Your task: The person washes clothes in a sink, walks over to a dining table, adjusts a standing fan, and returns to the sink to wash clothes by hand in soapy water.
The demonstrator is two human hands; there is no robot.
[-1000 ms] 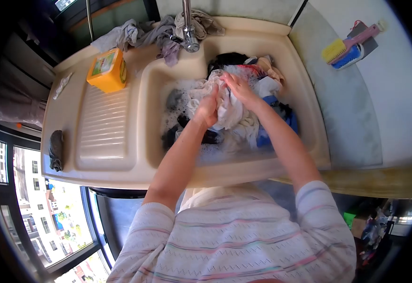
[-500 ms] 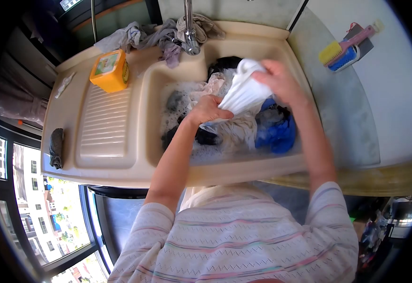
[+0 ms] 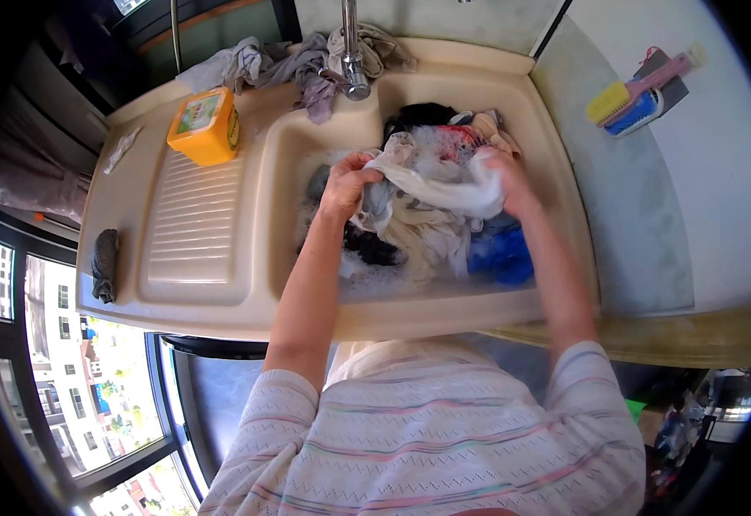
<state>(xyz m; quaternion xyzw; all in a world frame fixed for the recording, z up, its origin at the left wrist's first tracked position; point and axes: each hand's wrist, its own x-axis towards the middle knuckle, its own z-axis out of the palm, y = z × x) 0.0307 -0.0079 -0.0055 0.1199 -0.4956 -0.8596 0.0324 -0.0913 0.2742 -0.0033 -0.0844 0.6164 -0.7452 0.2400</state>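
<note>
A white cloth garment (image 3: 436, 187) is stretched between my two hands, low over the soapy water. My left hand (image 3: 346, 183) pinches its left end. My right hand (image 3: 506, 179), a little smeared by motion, grips the other end, where the cloth is bunched. What kind of garment it is, I cannot tell. Beneath and around it lie wet clothes in suds: a blue piece (image 3: 502, 256), a cream piece (image 3: 431, 236), a black piece (image 3: 372, 247) and a red patterned piece (image 3: 459, 142).
The beige sink (image 3: 264, 215) has a ribbed washboard (image 3: 193, 224) on its left, with a yellow tub (image 3: 203, 129) behind. A chrome faucet (image 3: 352, 69) stands at the back beside crumpled cloths (image 3: 298, 64). A dark sock (image 3: 104, 265) lies far left. Brushes (image 3: 634, 95) hang on the right wall.
Both hands have moved: the right one down, the left one up and slightly left. The white garment has gone from raised and slanted to lower and nearly level. Red cloth now shows behind it.
</note>
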